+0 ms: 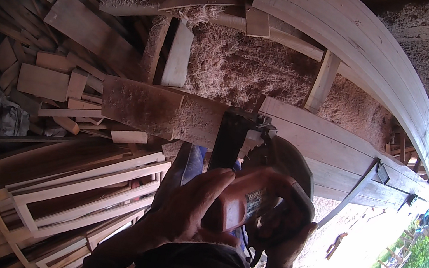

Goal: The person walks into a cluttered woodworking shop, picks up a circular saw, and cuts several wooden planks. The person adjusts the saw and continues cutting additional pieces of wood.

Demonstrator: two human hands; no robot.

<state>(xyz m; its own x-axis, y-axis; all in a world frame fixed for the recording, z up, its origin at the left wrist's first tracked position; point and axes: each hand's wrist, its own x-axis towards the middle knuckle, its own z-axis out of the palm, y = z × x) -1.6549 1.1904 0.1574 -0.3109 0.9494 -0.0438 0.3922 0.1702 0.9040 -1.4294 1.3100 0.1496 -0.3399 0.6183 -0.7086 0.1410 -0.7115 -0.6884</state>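
Observation:
A circular saw point(291, 167) with a reddish motor housing is held up in front of my body, its toothed blade point(256, 157) showing beside the dark base plate point(230, 136). My left hand point(193, 201) is closed on the saw's near left side, by the housing and the base plate; part of its grip is hidden. Around the saw's right side, at the handle, my right hand point(286, 245) is wrapped, its fingers partly covered by the tool. Just beyond the saw lies a dusty wooden board point(140, 104) on the bench. The saw overlaps it in view, so I cannot tell whether they touch.
Wide pale planks point(299, 120) with dark lines run to the right, a square point(383, 172) with a long blade lying across them. Curved timber point(356, 33) arches behind. Wood shavings point(225, 68) cover the middle. Offcuts point(41, 81) and wooden frames point(85, 192) are piled at left.

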